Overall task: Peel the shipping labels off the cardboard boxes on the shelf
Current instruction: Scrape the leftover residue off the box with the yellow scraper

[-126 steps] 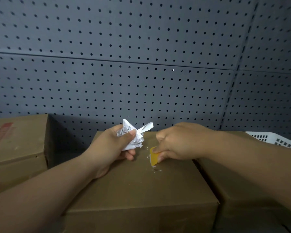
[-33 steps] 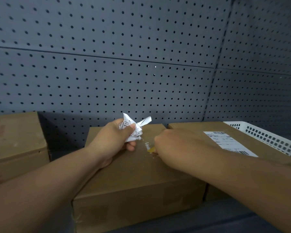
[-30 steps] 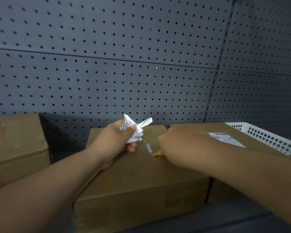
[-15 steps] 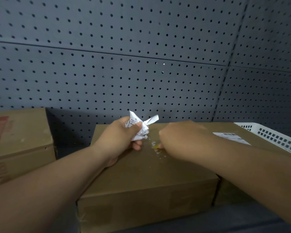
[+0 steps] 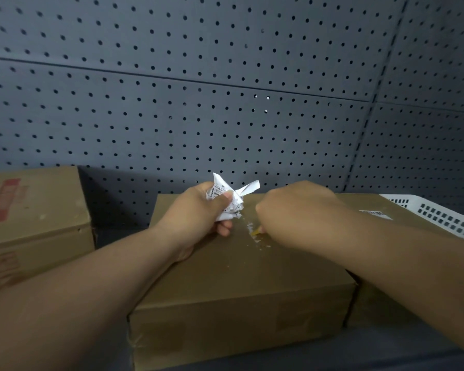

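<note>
A brown cardboard box (image 5: pixel 239 285) sits in the middle of the shelf. My left hand (image 5: pixel 198 212) rests on its top and grips a crumpled white shipping label (image 5: pixel 229 200). My right hand (image 5: pixel 298 212) is curled round a small yellow scraper (image 5: pixel 255 232), whose tip alone shows, pressed on the box top. White paper scraps (image 5: pixel 257 238) lie around the tip. A second box (image 5: pixel 402 218) to the right carries a white label (image 5: pixel 376 213), mostly hidden behind my right forearm.
A larger cardboard box (image 5: pixel 32 215) with red print stands at the left. A white perforated plastic basket (image 5: pixel 437 212) sits at the far right. A grey pegboard wall (image 5: pixel 225 103) closes the back of the shelf. A gap separates the left box from the middle one.
My right hand has kept scraping the box top with small strokes, leaving more paper scraps. My left hand keeps hold of the crumpled label. The view has shifted slightly.
</note>
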A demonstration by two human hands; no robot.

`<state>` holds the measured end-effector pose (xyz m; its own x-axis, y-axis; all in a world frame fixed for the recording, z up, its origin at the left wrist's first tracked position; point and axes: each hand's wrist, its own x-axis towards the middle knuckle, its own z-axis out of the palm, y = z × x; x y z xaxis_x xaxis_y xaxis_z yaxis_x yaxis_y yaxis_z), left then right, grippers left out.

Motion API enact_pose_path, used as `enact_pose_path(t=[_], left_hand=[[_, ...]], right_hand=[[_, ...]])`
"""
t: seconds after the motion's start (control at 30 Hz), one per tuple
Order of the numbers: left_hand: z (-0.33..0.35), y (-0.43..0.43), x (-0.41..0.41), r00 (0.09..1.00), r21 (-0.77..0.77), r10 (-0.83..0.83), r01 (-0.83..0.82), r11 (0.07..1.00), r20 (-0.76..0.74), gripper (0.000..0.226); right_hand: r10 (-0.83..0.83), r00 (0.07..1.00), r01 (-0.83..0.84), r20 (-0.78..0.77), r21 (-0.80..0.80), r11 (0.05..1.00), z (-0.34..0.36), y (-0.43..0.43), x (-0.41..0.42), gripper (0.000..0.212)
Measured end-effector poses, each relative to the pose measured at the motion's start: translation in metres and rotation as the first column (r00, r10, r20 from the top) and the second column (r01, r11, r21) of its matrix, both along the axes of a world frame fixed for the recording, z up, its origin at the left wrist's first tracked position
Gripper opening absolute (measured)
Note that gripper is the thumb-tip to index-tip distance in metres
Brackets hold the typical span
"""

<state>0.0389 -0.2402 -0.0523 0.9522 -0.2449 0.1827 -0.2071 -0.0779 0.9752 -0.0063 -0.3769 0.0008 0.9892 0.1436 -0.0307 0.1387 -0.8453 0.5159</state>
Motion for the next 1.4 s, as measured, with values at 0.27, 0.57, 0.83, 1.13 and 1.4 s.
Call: enact_pose_path(t=[0.27,0.57,0.83,1.13,1.4], left_hand=[[-0.001,0.001,0.002,1.000,0.025,0.004,-0.004,1.000,0.010,0.018],[0.000,0.001,0.001,1.000,0.021,0.003,-0.003,1.000,0.010,0.018],[0.000,0.002,0.002,1.000,0.004,-0.005,0.005,1.000,0.001,0.019],[0.002,0.001,0.001,1.000,-0.025,0.021,-0.022,0.999,-0.023,0.022],[0.003,-0.001,0.000,0.997,-0.015,0.068,-0.069,0.998,-0.045,0.020]], right_hand=[[0.037,0.997,-0.036,0.072,-0.009,0.999,-0.007,-0.009,0.006,0.016],[0.113,0.984,-0.113,0.139,-0.005,0.994,-0.020,-0.019,0.012,0.015],[0.152,0.981,-0.172,0.121,0.171,0.970,-0.020,-0.038,0.009,0.035],[0.071,0.991,-0.124,0.117,0.547,0.828,-0.041,-0.051,0.033,0.054],[0.100,0.984,-0.173,0.150,0.626,0.761,-0.044,-0.058,0.042,0.061]])
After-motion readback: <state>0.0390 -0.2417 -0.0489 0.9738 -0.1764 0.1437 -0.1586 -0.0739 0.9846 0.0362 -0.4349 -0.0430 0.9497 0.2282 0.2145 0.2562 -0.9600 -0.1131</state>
